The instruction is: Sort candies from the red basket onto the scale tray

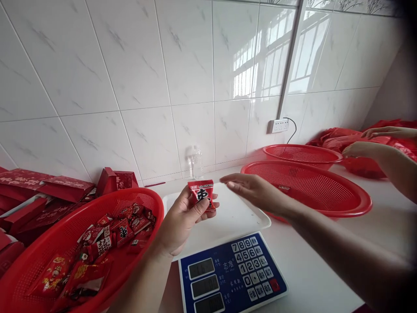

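Note:
A small red snack packet with a large black character is pinched between the thumb and fingers of my left hand, over the white pan of a scale. My right hand is just right of the packet, apart from it, with fingers stretched out and nothing in them. Below both hands is the scale's blue keypad panel; its small displays are hard to read. To the left, a red plastic basket holds several mixed red snack packets.
Two red perforated baskets stand at the right, the nearer with a small packet inside. Another person's hands touch red bags beyond. Red boxes lie far left; a clear bottle stands by the tiled wall.

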Tool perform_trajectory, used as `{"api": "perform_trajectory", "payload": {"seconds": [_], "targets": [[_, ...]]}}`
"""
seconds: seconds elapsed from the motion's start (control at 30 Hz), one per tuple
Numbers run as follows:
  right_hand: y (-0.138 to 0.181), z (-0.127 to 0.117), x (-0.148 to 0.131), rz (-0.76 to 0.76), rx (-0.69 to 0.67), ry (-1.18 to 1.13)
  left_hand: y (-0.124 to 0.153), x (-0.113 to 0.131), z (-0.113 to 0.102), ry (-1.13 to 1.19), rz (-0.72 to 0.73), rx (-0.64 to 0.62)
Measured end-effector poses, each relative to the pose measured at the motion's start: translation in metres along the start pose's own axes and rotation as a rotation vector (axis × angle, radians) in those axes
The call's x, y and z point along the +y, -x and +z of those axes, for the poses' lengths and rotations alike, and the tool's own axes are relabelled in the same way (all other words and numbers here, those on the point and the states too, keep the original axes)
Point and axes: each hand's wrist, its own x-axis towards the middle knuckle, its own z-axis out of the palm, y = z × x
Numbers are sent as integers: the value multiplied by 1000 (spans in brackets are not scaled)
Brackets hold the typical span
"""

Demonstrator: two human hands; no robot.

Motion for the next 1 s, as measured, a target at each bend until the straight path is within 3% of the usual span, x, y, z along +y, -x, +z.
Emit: {"api": "perform_trajectory", "payload": {"seconds": [0.1, 0.23, 0.47, 0.6, 0.73, 0.87, 0.93, 1.0], "targets": [[0, 25, -28, -90, -73, -287, 1, 1, 2, -119, 65, -20], [-3, 47, -33, -100, -63, -491, 1, 4, 2, -234, 139, -14], [-17, 59, -27, -85, 38, -695, -1, 2, 4, -298, 172, 159], [-19, 62, -31, -126, -62, -783, -2, 0, 4, -281, 144, 239], [-20, 63, -33, -167, -117, -800, -3, -1, 4, -278, 133, 256], [-25, 60, -22, -133, -89, -786, -6, -4, 1, -274, 116, 224], [-27, 57, -13, -84, -49, -705, -8, -6, -2, -348, 142, 256], [-29, 53, -3, -19, -23, -479, -10, -8, -5, -438, 219, 349]]}}
